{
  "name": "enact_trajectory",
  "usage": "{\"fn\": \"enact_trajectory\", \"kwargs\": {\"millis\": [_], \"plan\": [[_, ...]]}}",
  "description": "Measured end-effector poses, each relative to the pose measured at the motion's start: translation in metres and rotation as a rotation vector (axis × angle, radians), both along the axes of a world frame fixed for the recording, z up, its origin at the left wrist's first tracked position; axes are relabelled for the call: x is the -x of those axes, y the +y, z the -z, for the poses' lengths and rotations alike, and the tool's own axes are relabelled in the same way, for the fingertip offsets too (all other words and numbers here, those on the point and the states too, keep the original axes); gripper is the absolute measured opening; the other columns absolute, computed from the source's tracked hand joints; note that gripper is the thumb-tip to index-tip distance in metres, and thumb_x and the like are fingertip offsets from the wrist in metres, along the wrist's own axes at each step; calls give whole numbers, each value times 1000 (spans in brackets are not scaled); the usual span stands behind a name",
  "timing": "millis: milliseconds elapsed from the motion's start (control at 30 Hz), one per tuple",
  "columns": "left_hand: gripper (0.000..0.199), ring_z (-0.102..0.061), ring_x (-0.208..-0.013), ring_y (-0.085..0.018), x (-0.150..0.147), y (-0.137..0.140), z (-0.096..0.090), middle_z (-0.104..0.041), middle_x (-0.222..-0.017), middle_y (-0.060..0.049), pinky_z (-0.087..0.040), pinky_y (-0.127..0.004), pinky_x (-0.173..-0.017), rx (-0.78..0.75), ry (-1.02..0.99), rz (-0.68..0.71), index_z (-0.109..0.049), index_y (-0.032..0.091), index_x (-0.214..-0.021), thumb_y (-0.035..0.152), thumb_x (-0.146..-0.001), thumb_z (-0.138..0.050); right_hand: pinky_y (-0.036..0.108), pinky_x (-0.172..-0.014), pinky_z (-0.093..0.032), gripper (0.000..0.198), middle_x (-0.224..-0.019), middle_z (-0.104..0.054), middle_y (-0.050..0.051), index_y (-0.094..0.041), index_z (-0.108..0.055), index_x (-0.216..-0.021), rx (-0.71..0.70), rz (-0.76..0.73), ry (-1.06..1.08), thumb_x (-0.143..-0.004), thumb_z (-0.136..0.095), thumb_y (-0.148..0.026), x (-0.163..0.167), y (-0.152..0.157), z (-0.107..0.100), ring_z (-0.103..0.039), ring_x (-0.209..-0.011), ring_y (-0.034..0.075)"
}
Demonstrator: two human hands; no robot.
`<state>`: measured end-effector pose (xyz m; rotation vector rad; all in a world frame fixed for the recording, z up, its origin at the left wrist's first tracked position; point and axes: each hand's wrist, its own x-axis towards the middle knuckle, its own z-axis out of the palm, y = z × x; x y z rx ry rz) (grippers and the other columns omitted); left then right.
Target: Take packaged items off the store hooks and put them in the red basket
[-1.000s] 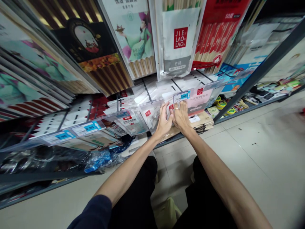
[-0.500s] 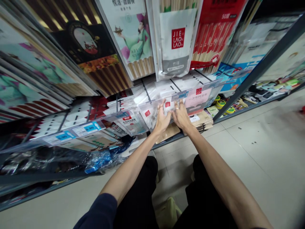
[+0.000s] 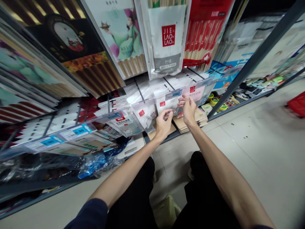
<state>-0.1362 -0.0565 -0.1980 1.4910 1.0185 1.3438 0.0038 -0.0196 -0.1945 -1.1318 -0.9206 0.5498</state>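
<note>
My left hand [image 3: 164,123] is just below a white packet with a red logo [image 3: 163,104] on the lower hanging row. Its fingers are loosely curled, with a gap to the thumb, and I see nothing in them. My right hand [image 3: 189,109] is in front of a pink packet [image 3: 199,93], its fingers spread and bent toward the left. Whether its fingertips touch the packets cannot be made out. A second white packet with a red logo [image 3: 143,115] hangs to the left. A clear price-label strip [image 3: 173,94] runs across the fronts.
Packs of chopsticks [image 3: 166,38] hang above, beside a red chopstick pack [image 3: 202,41]. Brown flat packs [image 3: 188,125] lie on the bottom shelf. A dark shelf post [image 3: 247,70] rises on the right. A red object [image 3: 296,104] stands on the tiled floor [image 3: 257,143].
My hands have drawn apart: the left has come down off the white packets, and the right has shifted toward the pink packet. The view has shifted slightly to the right.
</note>
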Motion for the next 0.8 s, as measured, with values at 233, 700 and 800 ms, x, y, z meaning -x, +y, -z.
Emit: {"fn": "enact_trajectory", "kwargs": {"millis": [233,700,800], "plan": [[43,-54,-54,-7,-14,28,-28,-67,-85,-2,-49,-21,-53,176,-352,-6,-68,16,-114,50,-87,-70,23,-56,-55,49,-88,-61,1,-22,-54,-104,-12,-4,93,-90,-56,-69,4,9,-12,-60,-65,12],[35,-56,-55,-7,-4,29,-28,-65,-74,-1,-45,-18,-47,53,-280,-38,-71,16,-82,51,-84,-72,22,-49,-48,51,-81,-62,0,-21,-56,-91,-46,-107,3,-86,-61,-72,-8,-14,-17,-53,-57,10],[35,-57,-55,-7,-1,30,-27,-66,-75,-1,-45,-18,-47,69,-258,-42,-71,16,-87,51,-84,-73,22,-49,-48,50,-83,-64,1,-21,-58,-94,-41,-126,-7,-87,-61,-70,-10,-19,-20,-55,-59,11]]}}
